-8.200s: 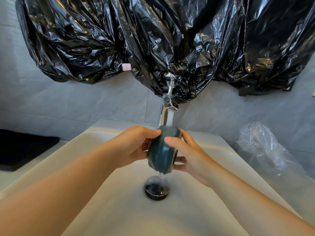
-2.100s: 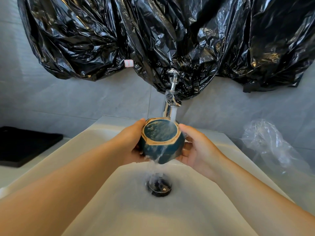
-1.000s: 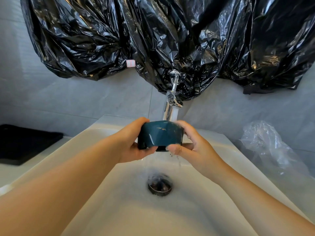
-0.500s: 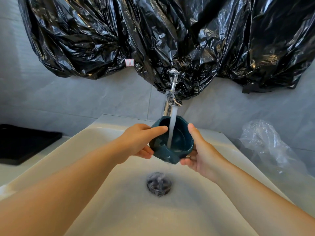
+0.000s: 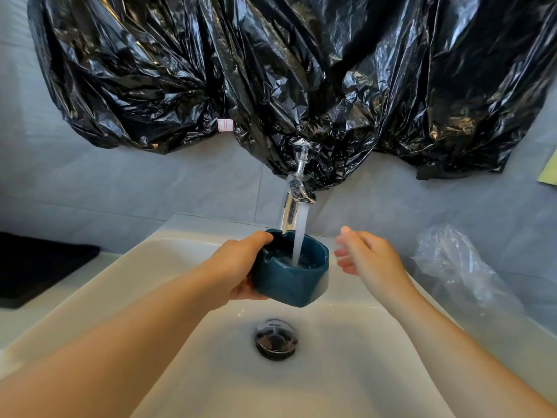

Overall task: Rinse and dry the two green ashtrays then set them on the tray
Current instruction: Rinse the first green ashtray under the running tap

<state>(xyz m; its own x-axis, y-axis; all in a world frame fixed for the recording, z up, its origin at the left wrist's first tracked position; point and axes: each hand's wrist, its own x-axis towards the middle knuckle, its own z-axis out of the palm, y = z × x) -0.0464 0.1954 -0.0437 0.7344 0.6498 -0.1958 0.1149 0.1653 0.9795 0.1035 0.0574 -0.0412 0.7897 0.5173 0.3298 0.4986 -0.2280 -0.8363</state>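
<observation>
Black plastic (image 5: 271, 70) hangs across the top of the frame. Below it the white sink (image 5: 346, 387) fills the lower half. A flat black slab, probably the tray (image 5: 36, 267), lies at the left edge, and a clear bag (image 5: 452, 267) sits at the right.

The left hand (image 5: 238, 267) alone grips the ashtray (image 5: 289, 282) at centre frame, above the drain (image 5: 275, 342). Its thumb is hooked over the rim and its fingers curl under the base. The right hand (image 5: 367, 254) is open and loose just beside the ashtray, touching nothing. The tap (image 5: 297, 194) pours straight into the bowl.

The main risk is a slip. The glaze is wet, the bowl is filling and getting heavier, and only one hand holds it, so it could drop and chip on the sink. The stream could also splash out over the rim.

The ashtray is dark teal-green and glossy, with thick walls and a notch in the near rim. It sits mouth up with water pooling inside. No second ashtray is in view.
</observation>
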